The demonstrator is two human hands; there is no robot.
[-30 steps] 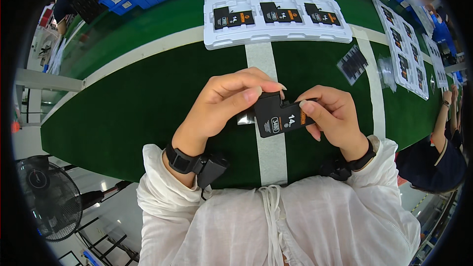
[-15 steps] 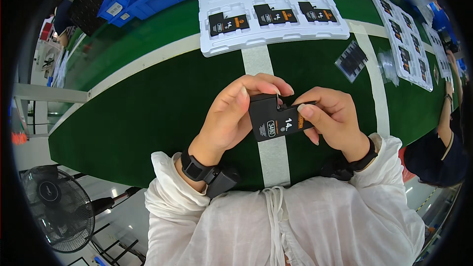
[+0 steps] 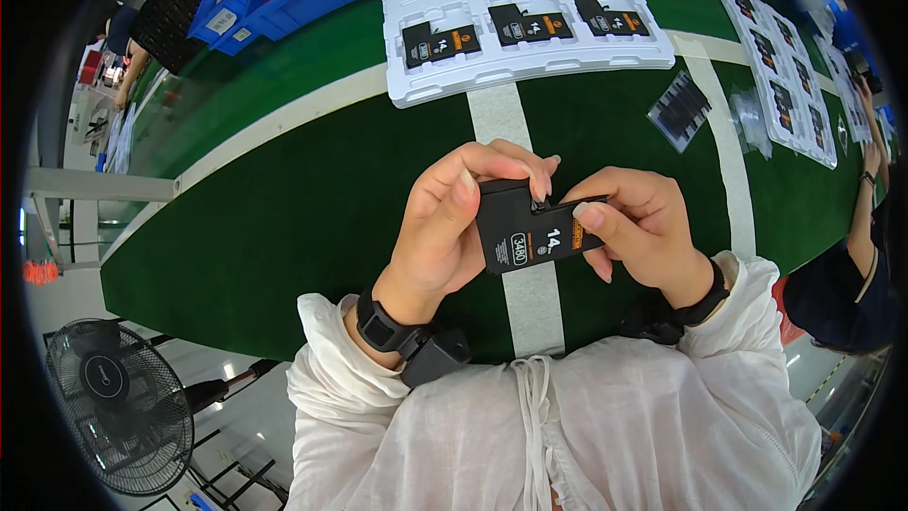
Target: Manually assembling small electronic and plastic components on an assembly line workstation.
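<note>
At the far left, a black fan [image 3: 118,407] stood off the worktop [image 3: 284,237], angled so that its stand left the green surface to the work. Farther along, blue bins [image 3: 307,2] sat toward the back, probably so that their contents stayed within reach without crowding the hands.

The left hand [image 3: 437,218] was closed about the left end of an L-shaped black battery [image 3: 515,232], its thumb by the upper corner and its fingers bent over to the notch. That bend seemed meant to bring the fingertips to the small part there, though what they touched was too small to make out. The battery was held just above the worktop's pale strip, between both hands, printed face up, likely for an easy view.

Beyond it, a white tray [image 3: 440,92] bore similar batteries in shaped pockets, which presumably kept them apart and facing one way. The right hand [image 3: 643,227] was clamped on the battery's narrower right end, thumb on top and fingers beneath, apparently as the steadying grip.

Past that hand lay a patch of dark strips [image 3: 679,112], then crumpled clear plastic [image 3: 750,123], both near a second white tray [image 3: 799,137] of batteries.
</note>
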